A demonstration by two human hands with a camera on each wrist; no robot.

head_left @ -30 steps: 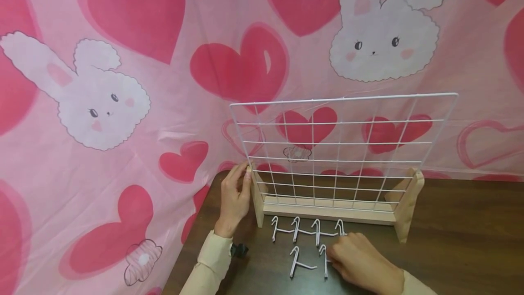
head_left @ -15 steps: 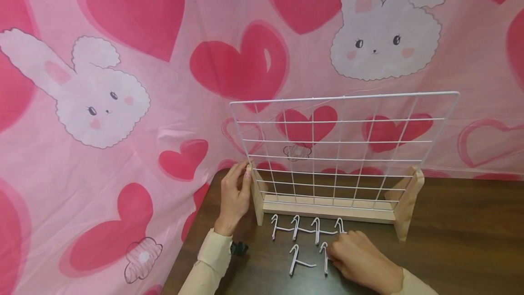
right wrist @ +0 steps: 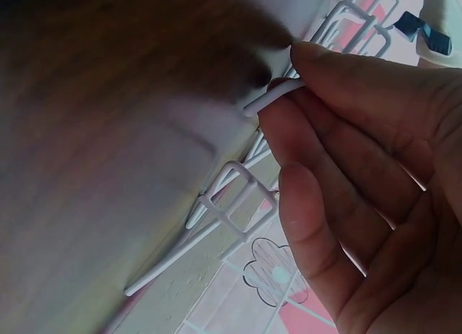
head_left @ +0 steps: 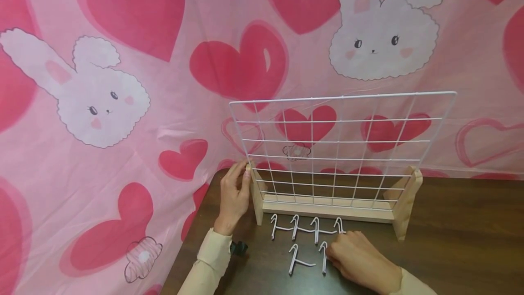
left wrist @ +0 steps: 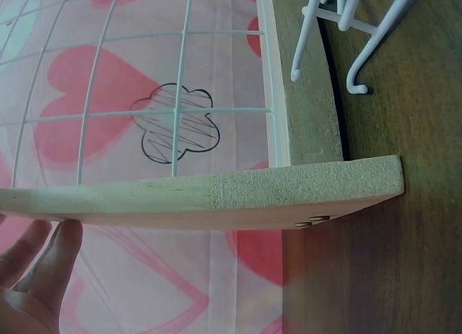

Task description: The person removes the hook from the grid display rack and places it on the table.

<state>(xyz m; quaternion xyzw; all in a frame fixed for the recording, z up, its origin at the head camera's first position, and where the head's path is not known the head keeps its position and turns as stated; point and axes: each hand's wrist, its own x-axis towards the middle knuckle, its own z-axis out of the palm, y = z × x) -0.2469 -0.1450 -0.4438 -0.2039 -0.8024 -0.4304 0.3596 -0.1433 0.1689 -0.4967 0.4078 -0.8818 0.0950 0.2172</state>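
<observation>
A display rack with a white wire grid (head_left: 312,140) stands on wooden side panels and a wooden base bar. My left hand (head_left: 234,195) rests at the top of the left side panel (head_left: 256,195); in the left wrist view its fingertips (left wrist: 69,233) touch the panel's outer face. My right hand (head_left: 362,258) pinches the prong of a white wire hook (head_left: 324,258) between thumb and forefinger, with the prong's end (right wrist: 271,97) showing in the right wrist view. To its left lies another hook (head_left: 293,258), and a row of several hooks (head_left: 316,231) lies behind.
The dark wooden table (head_left: 462,226) extends to the right of the rack. A pink cloth (head_left: 221,3) with hearts and rabbits hangs behind and to the left. A small black object (head_left: 239,248) sits beside the left sleeve (head_left: 214,249). The right panel (head_left: 408,206) stands beyond my right hand.
</observation>
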